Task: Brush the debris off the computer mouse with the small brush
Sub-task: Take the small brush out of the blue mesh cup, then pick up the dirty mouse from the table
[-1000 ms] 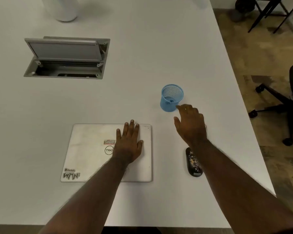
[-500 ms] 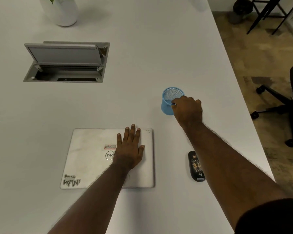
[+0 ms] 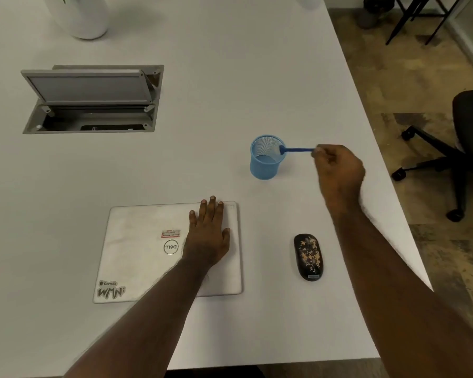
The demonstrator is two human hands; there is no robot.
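A black computer mouse [image 3: 309,257] speckled with tan debris lies on the white table, right of a closed laptop. My right hand [image 3: 339,171] pinches the handle end of a small blue brush [image 3: 296,150], held level above the table; its head is over the right rim of a blue mesh cup [image 3: 265,165]. The brush is well beyond the mouse, apart from it. My left hand [image 3: 208,236] rests flat on the white laptop lid [image 3: 137,249], fingers spread, holding nothing.
An open grey cable hatch [image 3: 93,99] is set into the table at the back left. A white plant pot [image 3: 79,15] stands at the far left. The table edge [image 3: 388,170] runs diagonally on the right, with an office chair [image 3: 464,148] beyond it.
My right hand reached into the blue cup, took hold of the brush and has drawn it out to the right. My left hand stayed on the laptop.
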